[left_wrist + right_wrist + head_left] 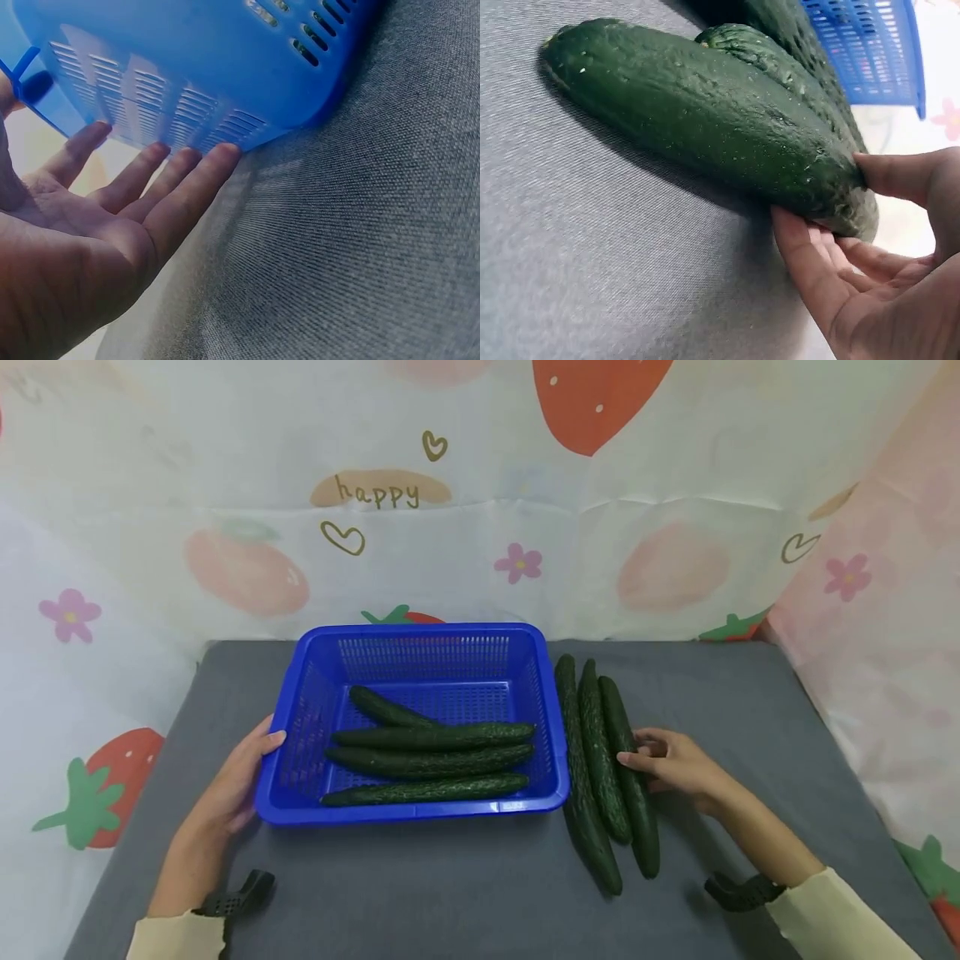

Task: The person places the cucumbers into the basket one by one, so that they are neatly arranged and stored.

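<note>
A blue plastic basket (pixel 412 814) holds several dark green cucumbers (pixel 435 737) lying mostly crosswise. My left hand (pixel 236 777) is at its left side, thumb over the rim, and in the left wrist view the fingertips (pixel 225 150) rest against the slotted outer wall. Right of the basket, three more cucumbers lie lengthwise, side by side. The rightmost cucumber (pixel 626 760) is pinched by my right hand (pixel 678 766). In the right wrist view the thumb is over this cucumber (pixel 697 124) and the fingers are at its lower side.
A grey cloth (pixel 420 893) covers the table. Behind it hangs a pale printed curtain (pixel 465 527) with fruit, flowers and hearts. The leftmost loose cucumber (pixel 581 785) lies along the basket's right wall, with the middle cucumber (pixel 600 743) beside it. Both wrists wear black bands (pixel 240 897).
</note>
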Motion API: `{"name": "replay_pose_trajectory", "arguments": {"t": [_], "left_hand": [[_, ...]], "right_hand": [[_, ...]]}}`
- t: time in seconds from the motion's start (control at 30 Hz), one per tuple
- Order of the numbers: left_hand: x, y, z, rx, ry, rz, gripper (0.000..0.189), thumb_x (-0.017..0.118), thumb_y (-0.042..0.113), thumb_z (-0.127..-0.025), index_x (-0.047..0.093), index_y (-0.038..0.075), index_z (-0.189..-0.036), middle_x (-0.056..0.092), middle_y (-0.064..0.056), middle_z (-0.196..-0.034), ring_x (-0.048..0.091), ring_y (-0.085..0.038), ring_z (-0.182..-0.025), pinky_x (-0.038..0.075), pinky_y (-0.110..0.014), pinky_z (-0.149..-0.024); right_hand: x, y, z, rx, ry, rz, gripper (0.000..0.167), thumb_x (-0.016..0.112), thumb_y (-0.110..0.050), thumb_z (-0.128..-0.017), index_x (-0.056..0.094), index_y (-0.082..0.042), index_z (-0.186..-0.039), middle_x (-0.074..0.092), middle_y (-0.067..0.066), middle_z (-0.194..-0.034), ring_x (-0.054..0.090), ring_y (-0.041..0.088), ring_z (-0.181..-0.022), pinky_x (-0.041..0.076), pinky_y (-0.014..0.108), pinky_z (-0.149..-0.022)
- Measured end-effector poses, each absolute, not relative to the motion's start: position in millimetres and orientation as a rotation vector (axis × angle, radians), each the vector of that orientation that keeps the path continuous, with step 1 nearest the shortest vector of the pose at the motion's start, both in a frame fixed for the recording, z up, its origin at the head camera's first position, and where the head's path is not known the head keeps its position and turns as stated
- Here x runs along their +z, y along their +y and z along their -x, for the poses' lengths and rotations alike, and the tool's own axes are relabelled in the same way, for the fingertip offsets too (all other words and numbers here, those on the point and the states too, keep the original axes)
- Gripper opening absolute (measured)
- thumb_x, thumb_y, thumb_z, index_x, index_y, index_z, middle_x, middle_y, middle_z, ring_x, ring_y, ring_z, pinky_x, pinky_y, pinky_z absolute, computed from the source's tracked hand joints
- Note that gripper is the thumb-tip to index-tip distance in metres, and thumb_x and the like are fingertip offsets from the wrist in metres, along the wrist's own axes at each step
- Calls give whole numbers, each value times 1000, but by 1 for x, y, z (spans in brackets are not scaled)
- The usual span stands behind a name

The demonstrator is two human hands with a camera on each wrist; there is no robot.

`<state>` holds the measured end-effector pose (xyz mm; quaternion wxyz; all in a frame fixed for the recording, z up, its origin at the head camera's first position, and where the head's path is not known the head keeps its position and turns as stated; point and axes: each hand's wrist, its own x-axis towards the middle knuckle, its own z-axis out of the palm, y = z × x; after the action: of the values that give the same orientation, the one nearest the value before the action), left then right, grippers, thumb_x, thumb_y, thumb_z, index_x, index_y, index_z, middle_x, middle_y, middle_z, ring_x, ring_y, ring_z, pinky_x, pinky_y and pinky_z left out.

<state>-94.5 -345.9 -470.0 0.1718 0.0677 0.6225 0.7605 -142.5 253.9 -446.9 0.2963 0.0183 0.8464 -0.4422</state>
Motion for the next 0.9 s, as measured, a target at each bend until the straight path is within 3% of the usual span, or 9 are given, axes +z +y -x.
{"name": "replay_pose_trajectory", "arguments": {"t": [0.2, 0.43, 0.57, 0.9], "left_hand": [[-467, -344, 99, 2160, 1771, -204, 43, 30, 23, -116, 30, 23, -159, 71, 4, -135, 74, -16, -117, 64, -36, -91], [-469, -347, 91, 2127, 1819, -153, 48, 31, 26, -116, 24, 21, -164, 68, 10, -137, 71, -11, -120, 63, -34, -93], [-471, -350, 85, 2151, 1803, -151, 44, 30, 25, -116, 29, 25, -160, 69, 8, -135, 72, -12, -118, 64, -35, -91], [-470, -347, 92, 2148, 1798, -199, 49, 30, 24, -116, 22, 19, -164, 67, 6, -138, 71, -14, -121, 63, -35, -92]], "right_hand": [[-440, 260, 138, -1157, 2275, -59, 87, 65, -45, -105, 22, 0, -166, 31, 39, -164, 42, 53, -148, 60, 49, -100], [-428, 262, 135, -1060, 2404, 63, 80, 65, -44, -105, 32, 0, -163, 41, 37, -157, 47, 54, -142, 57, 56, -100], [-423, 258, 134, -1028, 2484, 115, 75, 67, -45, -104, 40, -1, -159, 47, 35, -155, 50, 53, -140, 53, 61, -104], [-411, 250, 123, -937, 2749, 255, 58, 70, -32, -104, 55, 1, -148, 62, 31, -142, 63, 49, -126, 54, 63, -98]]}}
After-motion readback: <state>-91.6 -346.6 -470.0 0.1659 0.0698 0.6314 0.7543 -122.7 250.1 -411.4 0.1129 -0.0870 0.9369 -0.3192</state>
